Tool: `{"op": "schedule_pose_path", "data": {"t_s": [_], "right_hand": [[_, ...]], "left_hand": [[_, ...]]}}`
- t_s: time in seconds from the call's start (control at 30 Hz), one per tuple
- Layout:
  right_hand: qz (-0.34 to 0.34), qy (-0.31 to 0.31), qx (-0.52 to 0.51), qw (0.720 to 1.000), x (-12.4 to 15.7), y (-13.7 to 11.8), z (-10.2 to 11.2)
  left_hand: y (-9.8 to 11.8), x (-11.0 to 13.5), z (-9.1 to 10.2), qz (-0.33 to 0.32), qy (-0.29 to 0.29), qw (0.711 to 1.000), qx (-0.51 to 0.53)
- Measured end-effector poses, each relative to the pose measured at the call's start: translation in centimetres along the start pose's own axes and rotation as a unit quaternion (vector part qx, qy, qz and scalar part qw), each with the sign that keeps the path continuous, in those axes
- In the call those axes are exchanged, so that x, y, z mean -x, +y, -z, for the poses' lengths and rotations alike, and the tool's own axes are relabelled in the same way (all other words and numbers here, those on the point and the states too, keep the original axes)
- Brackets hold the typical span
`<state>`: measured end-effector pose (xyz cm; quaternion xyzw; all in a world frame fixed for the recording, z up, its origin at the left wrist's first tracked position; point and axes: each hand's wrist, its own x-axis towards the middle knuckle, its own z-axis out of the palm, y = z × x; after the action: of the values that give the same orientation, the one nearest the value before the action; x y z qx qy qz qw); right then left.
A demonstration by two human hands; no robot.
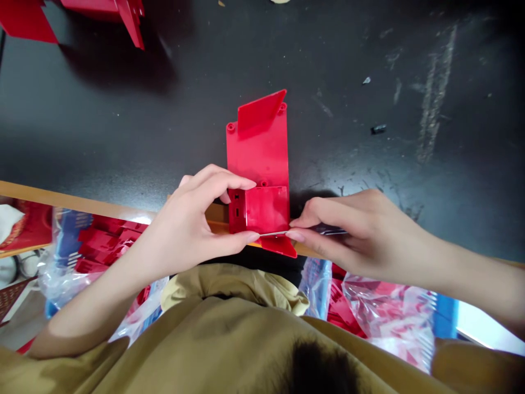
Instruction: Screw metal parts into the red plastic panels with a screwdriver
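Right at the tips, the right thumb (295,236) and forefinger are pinched closed on a thin metal pin (274,233), which runs almost level along the lower edge of a red plastic panel (260,153). Across from it, the left thumb (249,236) presses along that same edge, its tip just beside the pin's far end, while the left fingers (245,183) curl over the top of a boxy red section (266,209) at the panel's near end, so the left hand (180,230) is gripping the piece firmly. The right hand (356,235) comes in low from the side, a dark strip (330,231) showing behind its fingers, too hidden to say what it is. The panel is held at the edge of a black tabletop (348,82), angled red flaps (260,112) at its far and near ends, over a wooden rim (74,200). Farther out, more red pieces (24,19) lie at the table's far left, and clear plastic bags (385,312) of red parts sit below the edge, either side of the person's tan shirt (229,339).
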<state>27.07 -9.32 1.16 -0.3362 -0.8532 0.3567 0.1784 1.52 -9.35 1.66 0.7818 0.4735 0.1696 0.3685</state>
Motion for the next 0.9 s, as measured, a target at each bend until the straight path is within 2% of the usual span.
{"op": "schedule_pose_path", "data": {"t_s": [0.13, 0.43, 0.67, 0.9], "right_hand": [[0.016, 0.000, 0.015, 1.000, 0.1, 0.1, -0.1], [0.014, 0.010, 0.030, 0.999, 0.5, 0.3, -0.6], [0.032, 0.029, 0.077, 0.996, 0.8, 0.4, -1.0], [0.040, 0.028, 0.089, 0.995, 0.8, 0.3, -0.9]], "left_hand": [[-0.1, 0.1, 0.0, -0.009, 0.000, 1.000, 0.011], [0.3, -0.4, 0.2, 0.036, -0.010, 0.999, 0.028], [0.2, -0.5, 0.2, 0.043, -0.001, 0.999, 0.022], [-0.4, -0.5, 1.1, 0.012, -0.057, 0.997, 0.047]]}}
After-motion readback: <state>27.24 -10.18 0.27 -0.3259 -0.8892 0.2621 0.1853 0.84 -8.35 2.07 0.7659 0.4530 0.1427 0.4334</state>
